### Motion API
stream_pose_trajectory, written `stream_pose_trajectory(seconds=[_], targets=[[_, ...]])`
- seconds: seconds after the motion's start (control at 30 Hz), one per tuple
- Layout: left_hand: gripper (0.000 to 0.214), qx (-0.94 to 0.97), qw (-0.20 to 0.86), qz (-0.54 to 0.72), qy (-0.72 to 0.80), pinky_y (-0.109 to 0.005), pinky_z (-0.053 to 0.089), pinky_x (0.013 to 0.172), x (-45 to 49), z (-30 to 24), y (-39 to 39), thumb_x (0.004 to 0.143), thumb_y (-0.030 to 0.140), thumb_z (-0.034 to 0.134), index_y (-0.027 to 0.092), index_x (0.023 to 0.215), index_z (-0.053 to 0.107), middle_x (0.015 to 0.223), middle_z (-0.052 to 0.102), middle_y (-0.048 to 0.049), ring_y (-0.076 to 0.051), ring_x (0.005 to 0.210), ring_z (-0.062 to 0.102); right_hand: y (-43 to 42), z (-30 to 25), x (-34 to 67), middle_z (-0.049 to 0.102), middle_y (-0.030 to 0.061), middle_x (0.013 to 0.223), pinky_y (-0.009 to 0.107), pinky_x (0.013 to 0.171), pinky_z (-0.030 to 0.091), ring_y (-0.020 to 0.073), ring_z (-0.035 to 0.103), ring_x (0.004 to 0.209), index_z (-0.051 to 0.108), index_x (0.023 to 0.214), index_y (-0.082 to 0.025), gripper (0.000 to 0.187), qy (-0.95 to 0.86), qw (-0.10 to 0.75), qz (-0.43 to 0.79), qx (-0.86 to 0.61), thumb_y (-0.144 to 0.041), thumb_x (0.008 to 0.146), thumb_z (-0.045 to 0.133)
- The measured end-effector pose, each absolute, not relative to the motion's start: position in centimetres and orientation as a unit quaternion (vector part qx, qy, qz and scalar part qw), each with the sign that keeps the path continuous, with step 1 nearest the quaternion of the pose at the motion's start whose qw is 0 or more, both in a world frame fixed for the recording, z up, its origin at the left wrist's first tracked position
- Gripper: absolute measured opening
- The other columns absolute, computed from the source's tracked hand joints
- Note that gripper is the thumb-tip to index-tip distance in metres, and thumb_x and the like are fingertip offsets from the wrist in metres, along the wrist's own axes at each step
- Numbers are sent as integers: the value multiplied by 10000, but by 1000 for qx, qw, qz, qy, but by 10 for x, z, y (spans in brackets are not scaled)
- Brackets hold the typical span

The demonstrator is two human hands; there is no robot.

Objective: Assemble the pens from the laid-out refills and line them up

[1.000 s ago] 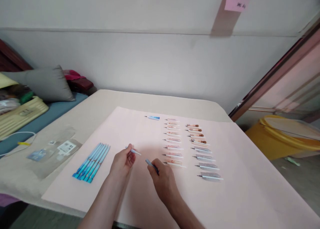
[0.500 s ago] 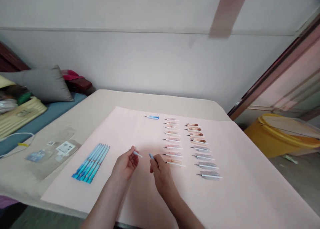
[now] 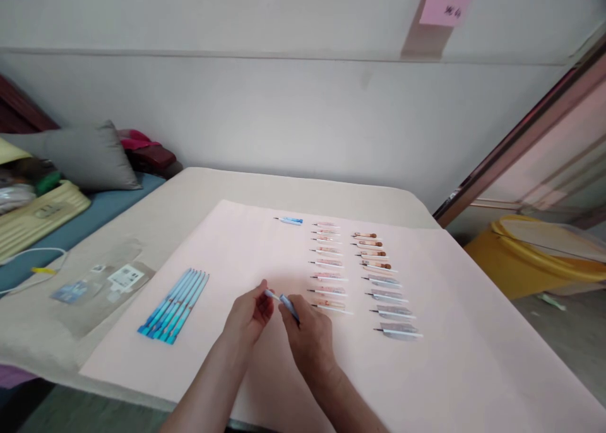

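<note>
My left hand (image 3: 249,319) pinches a thin white refill (image 3: 270,294) by its end. My right hand (image 3: 308,338) grips a short blue pen part (image 3: 288,305), slanted up to the left. The tips of the two pieces meet between my hands, above a pale pink sheet (image 3: 227,243). Just right of my hands lie two columns of small pen pieces (image 3: 331,275), pinkish and grey, each with a white stem. A lone blue piece (image 3: 290,220) lies at the far end of the sheet.
Several blue pens (image 3: 174,305) lie side by side on the sheet's left. Empty clear packaging (image 3: 101,284) rests on the beige table further left. A grey pillow (image 3: 80,155), a yellow case (image 3: 38,218) and a yellow bin (image 3: 534,256) flank the table.
My hands have come together: the refill in my left hand moved right until its tip met the blue part in my right hand. The head camera shifted slightly.
</note>
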State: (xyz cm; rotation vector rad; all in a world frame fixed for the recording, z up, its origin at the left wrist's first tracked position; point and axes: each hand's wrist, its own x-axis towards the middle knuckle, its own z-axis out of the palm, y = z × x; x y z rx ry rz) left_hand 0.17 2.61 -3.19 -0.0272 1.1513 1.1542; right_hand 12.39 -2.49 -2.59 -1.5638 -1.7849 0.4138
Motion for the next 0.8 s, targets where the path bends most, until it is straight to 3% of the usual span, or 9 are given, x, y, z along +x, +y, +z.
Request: stream_pose_trajectory(seconds=[0.37, 0.5, 0.63, 0.8], targets=[[114, -8, 703, 490, 516, -177, 485, 406, 7, -35, 25, 740, 133, 646, 86, 684, 559, 581, 595, -48, -94, 452, 561, -18, -24, 129, 657, 4, 650, 230, 507, 227, 125, 578, 553, 613, 805, -201, 175, -707, 328, 140, -610, -288, 872, 477], [103, -7, 701, 491, 518, -190, 497, 424, 7, -38, 26, 736, 113, 644, 94, 693, 553, 605, 609, -63, -110, 481, 581, -18, -27, 129, 630, 5, 575, 244, 489, 184, 116, 540, 488, 586, 716, -181, 185, -717, 309, 106, -615, -263, 850, 489], [94, -4, 687, 506, 522, -186, 494, 424, 4, -38, 29, 733, 115, 648, 93, 710, 560, 616, 621, -72, -108, 482, 583, -19, -28, 128, 591, -1, 527, 243, 487, 184, 108, 491, 459, 572, 686, -176, 178, -699, 342, 93, -621, -239, 825, 480], [74, -13, 668, 528, 525, -173, 485, 413, -8, -37, 35, 737, 114, 645, 94, 746, 575, 637, 635, -67, -91, 461, 574, -19, -19, 132, 485, -37, 482, 218, 474, 205, 87, 393, 436, 526, 631, -182, 195, -656, 388, 158, -627, -242, 809, 473]])
